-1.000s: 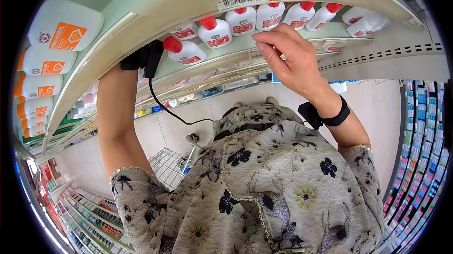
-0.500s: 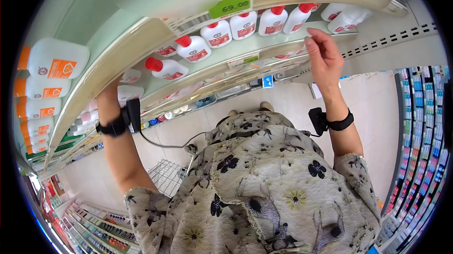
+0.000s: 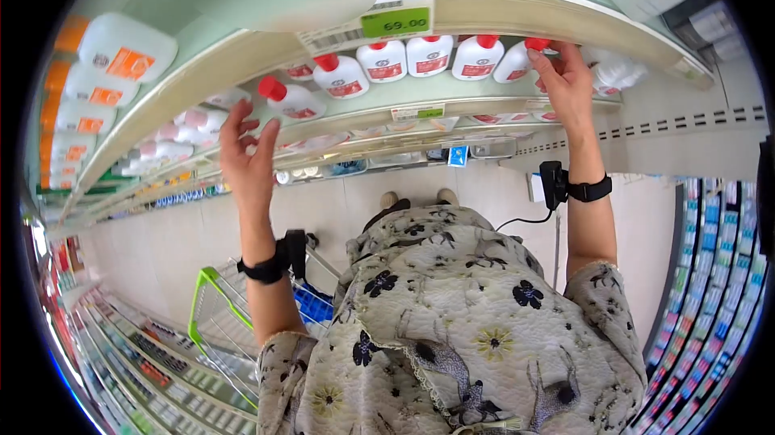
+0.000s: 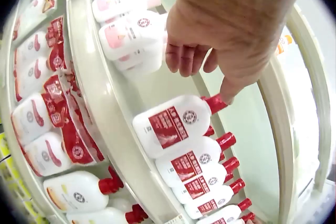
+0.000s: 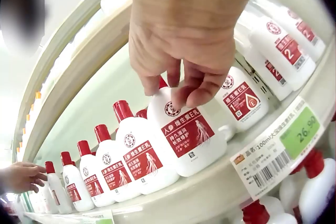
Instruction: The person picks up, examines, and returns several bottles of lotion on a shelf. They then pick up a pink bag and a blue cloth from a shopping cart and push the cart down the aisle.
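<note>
A row of white bottles with red caps and red labels lies on a pale green shelf [image 3: 452, 100]. My right hand [image 3: 565, 84] reaches up to the bottle at the right end of the row [image 3: 515, 63]. In the right wrist view the right hand [image 5: 184, 50] pinches the cap of that white bottle [image 5: 186, 134]. My left hand [image 3: 249, 156] is raised in front of the shelf edge with its fingers spread and holds nothing. The left wrist view shows the left hand [image 4: 231, 24] loosely curled, thumb close to the red cap of a lying bottle [image 4: 170, 124].
A green price tag reading 69.00 [image 3: 395, 21] hangs on the shelf above. A wire shopping cart with a green handle [image 3: 218, 314] stands by my left side. Large white jugs [image 3: 125, 47] fill the upper left shelf. Stocked shelves [image 3: 710, 273] line the aisle's far side.
My left hand has come out from the shelf and now hangs open before its edge. My right hand has moved up and right onto the end bottle's cap.
</note>
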Demonstrator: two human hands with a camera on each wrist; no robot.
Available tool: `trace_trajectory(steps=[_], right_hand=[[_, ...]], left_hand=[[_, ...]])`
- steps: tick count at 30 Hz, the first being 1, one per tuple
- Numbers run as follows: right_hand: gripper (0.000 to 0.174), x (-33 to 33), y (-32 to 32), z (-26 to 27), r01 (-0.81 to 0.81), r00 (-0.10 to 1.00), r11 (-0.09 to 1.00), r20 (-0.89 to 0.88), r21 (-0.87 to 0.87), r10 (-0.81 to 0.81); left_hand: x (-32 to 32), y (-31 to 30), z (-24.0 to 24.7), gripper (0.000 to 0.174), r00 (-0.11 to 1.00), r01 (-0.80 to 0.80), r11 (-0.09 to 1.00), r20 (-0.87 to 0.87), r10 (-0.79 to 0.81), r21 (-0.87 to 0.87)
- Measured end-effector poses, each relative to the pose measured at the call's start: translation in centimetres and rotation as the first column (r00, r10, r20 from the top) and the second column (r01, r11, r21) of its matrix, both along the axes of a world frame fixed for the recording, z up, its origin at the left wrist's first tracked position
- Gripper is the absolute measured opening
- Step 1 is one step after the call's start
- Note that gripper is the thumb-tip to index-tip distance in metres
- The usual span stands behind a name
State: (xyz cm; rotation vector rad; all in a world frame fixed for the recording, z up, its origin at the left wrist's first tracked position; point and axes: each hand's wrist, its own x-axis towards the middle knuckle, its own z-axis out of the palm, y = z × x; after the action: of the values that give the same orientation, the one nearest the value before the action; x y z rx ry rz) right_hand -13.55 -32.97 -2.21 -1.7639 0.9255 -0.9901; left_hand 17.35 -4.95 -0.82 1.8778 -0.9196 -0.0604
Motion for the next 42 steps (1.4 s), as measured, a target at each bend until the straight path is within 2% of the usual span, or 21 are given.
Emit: trace_trajectory(steps=[2, 4, 5, 7, 8, 10, 11, 12, 14, 18, 21, 23, 27, 29, 30, 32, 33, 35, 39, 41, 42], right_hand=[[0.033, 0.3, 0.0, -0.1, -0.003, 1.0, 0.998, 0.019, 0.055, 0.002], [0.029, 0.1, 0.3, 0.0, -0.008, 1.0, 1.0, 0.014, -0.02, 0.009], [0.029, 0.1, 0.5, 0.2, -0.019, 1.0, 1.0, 0.012, -0.021, 0.02], [0.026, -0.2, 1.2, 0.7, -0.042, 0.998, 0.994, 0.039, -0.101, 0.046], [0.026, -0.2, 1.7, 1.2, -0.048, 0.998, 0.994, 0.038, -0.1, 0.052], [0.025, 0.2, 3.3, 2.3, -0.058, 0.988, 0.992, 0.135, -0.108, 0.073], [0.025, 0.4, 3.9, 2.5, -0.058, 0.988, 0.992, 0.136, -0.109, 0.072], [0.025, 0.7, 4.4, 2.6, -0.097, 0.983, 0.986, 0.143, -0.135, 0.116], [0.026, 1.1, 5.4, 2.8, -0.13, 0.977, 0.978, 0.149, -0.162, 0.154], [0.027, 1.7, 6.9, 2.4, -0.179, 0.966, 0.97, 0.155, -0.166, 0.205], [0.027, 2.4, 7.7, 2.0, -0.225, 0.957, 0.955, 0.138, -0.194, 0.254], [0.027, 2.9, 8.2, 2.1, -0.24, 0.953, 0.952, 0.143, -0.189, 0.269], [0.027, 4.1, 9.1, 2.1, -0.264, 0.951, 0.939, 0.106, -0.22, 0.292], [0.027, 4.7, 9.5, 1.9, -0.278, 0.946, 0.937, 0.111, -0.21, 0.306], [0.027, 5.0, 9.6, 1.8, -0.293, 0.941, 0.935, 0.116, -0.199, 0.319], [0.027, 5.9, 10.1, 2.2, -0.289, 0.947, 0.938, 0.087, -0.194, 0.31], [0.028, 6.5, 10.4, 2.4, -0.288, 0.951, 0.939, 0.06, -0.189, 0.304], [0.028, 7.9, 10.6, 2.0, -0.274, 0.956, 0.927, 0.032, -0.255, 0.291], [0.026, 11.2, 11.2, 1.9, -0.214, 0.964, 0.892, 0.059, -0.397, 0.258], [0.027, 12.5, 11.9, 2.0, -0.172, 0.976, 0.866, 0.036, -0.469, 0.213], [0.027, 13.1, 12.0, 1.8, -0.172, 0.976, 0.866, 0.036, -0.47, 0.214]], left_hand=[[-1.5, -1.3, 0.5, 0.053, 0.987, -0.054, 0.998, 0.153, 0.056, -0.012], [-3.2, -2.8, 2.1, 0.05, 0.909, -0.046, 0.996, 0.41, 0.073, -0.075], [-3.6, -3.3, 2.9, 0.05, 0.909, -0.057, 0.995, 0.408, 0.084, -0.076], [-4.2, -4.4, 4.2, 0.041, 0.768, -0.036, 0.998, 0.64, 0.001, 0.042], [-4.5, -5.0, 4.7, 0.041, 0.769, -0.042, 0.998, 0.64, 0.005, 0.043], [-4.6, -6.4, 5.5, 0.037, 0.61, -0.079, 0.985, 0.789, -0.074, 0.154], [-4.6, -7.3, 6.0, 0.035, 0.512, -0.076, 0.987, 0.855, -0.081, 0.139], [-4.2, -7.7, 5.9, 0.035, 0.511, -0.074, 0.988, 0.856, -0.082, 0.138], [-3.6, -8.4, 5.6, 0.032, 0.581, -0.09, 0.935, 0.781, -0.23, 0.342], [-2.4, -9.5, 4.5, 0.031, 0.546, -0.069, 0.958, 0.814, -0.197, 0.279], [-1.8, -9.8, 4.3, 0.032, 0.575, -0.028, 0.958, 0.788, -0.219, 0.287], [-1.4, -10.2, 4.3, 0.032, 0.51, 0.006, 0.973, 0.837, -0.2, 0.229], [-0.7, -11.1, 3.6, 0.032, 0.5, 0.017, 0.973, 0.84, -0.209, 0.232], [-0.4, -11.5, 3.4, 0.032, 0.648, 0.081, 0.967, 0.725, -0.235, 0.24], [0.0, -11.7, 3.0, 0.032, 0.647, 0.083, 0.967, 0.725, -0.236, 0.241], [1.0, -11.8, 2.3, 0.031, 0.519, 0.126, 0.972, 0.821, -0.236, 0.2], [1.0, -11.9, 2.3, 0.031, 0.521, 0.127, 0.972, 0.82, -0.237, 0.2], [1.0, -11.8, 2.5, 0.032, 0.593, 0.194, 0.961, 0.757, -0.275, 0.197], [0.4, -10.6, 3.8, 0.033, 0.612, 0.171, 0.959, 0.739, -0.282, 0.225], [0.8, -9.2, 4.4, 0.032, 0.752, 0.136, 0.962, 0.607, -0.257, 0.239], [0.4, -8.4, 4.9, 0.032, 0.752, 0.135, 0.962, 0.607, -0.256, 0.238]])
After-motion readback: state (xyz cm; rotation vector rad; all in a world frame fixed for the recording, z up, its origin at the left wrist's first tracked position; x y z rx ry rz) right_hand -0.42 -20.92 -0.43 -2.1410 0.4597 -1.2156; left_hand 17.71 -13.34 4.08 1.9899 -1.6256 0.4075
